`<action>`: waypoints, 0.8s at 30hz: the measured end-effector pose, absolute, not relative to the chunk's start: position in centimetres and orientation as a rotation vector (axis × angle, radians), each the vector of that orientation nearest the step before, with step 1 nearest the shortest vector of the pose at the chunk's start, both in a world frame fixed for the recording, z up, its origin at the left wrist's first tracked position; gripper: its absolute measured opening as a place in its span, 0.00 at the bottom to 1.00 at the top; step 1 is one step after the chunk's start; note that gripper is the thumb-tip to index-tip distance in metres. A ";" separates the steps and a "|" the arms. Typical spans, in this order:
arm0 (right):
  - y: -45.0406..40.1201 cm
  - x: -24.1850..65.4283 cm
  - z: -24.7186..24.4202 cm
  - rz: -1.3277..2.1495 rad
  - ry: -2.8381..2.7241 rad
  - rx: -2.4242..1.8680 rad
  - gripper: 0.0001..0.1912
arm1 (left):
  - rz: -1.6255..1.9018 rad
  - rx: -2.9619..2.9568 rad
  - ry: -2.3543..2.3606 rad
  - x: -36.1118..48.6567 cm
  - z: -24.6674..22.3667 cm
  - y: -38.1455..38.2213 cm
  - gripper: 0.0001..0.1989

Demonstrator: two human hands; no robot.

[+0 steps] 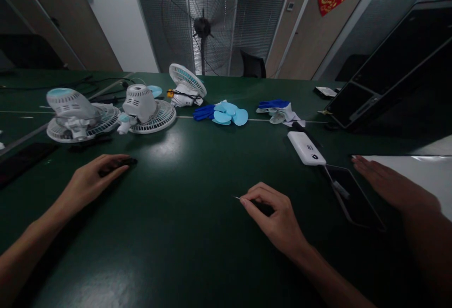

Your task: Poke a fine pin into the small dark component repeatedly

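My left hand (pixel 93 176) is at the left of the green table (pixel 176 242), closed round a small black object (pixel 131 161) whose end shows past the fingertips. Right of the middle, my right hand (pixel 271 209) pinches a thin, needle-like piece (pixel 236 197) between thumb and forefinger, its tip pointing left. Beyond my left hand lie a white fan (pixel 151 115) and another white fan (pixel 76 112), both with the grille down. A white power bank (pixel 306 148) with a cable rests beyond my right hand.
Light-blue fan blades (pixel 229 112) and blue-and-white gloves (pixel 277 108) lie at the back, near a third fan (pixel 187 84). A phone (pixel 353 195) is at the right. Another person's hand (pixel 391 183) rests beside it, over a white board (pixel 423 171).
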State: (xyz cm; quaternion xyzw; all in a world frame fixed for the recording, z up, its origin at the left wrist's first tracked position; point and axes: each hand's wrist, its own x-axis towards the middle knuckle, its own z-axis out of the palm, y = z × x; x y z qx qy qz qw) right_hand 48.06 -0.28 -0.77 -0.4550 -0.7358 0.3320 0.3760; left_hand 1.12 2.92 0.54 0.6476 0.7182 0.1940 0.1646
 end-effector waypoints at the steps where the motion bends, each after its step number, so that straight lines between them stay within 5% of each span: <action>1: -0.3 48.1 -0.8 0.848 -1.882 -1.163 0.06 | 0.552 1.798 2.094 0.7 0.4 2.7 0.40; 3: -0.3 48.1 -0.8 0.852 -1.880 -1.164 0.06 | 0.510 1.720 2.208 -0.4 0.1 2.3 0.43; 8: -0.3 48.1 -0.8 0.864 -1.882 -1.181 0.06 | 0.422 1.836 2.241 -2.4 -0.3 1.7 0.30; 18: -0.3 48.1 -0.8 0.834 -1.893 -1.183 0.06 | 0.306 1.910 2.308 -0.8 0.3 1.9 0.19; 24: -0.3 48.0 -0.8 0.831 -1.894 -1.173 0.06 | 0.717 1.634 2.408 1.0 0.5 1.5 0.21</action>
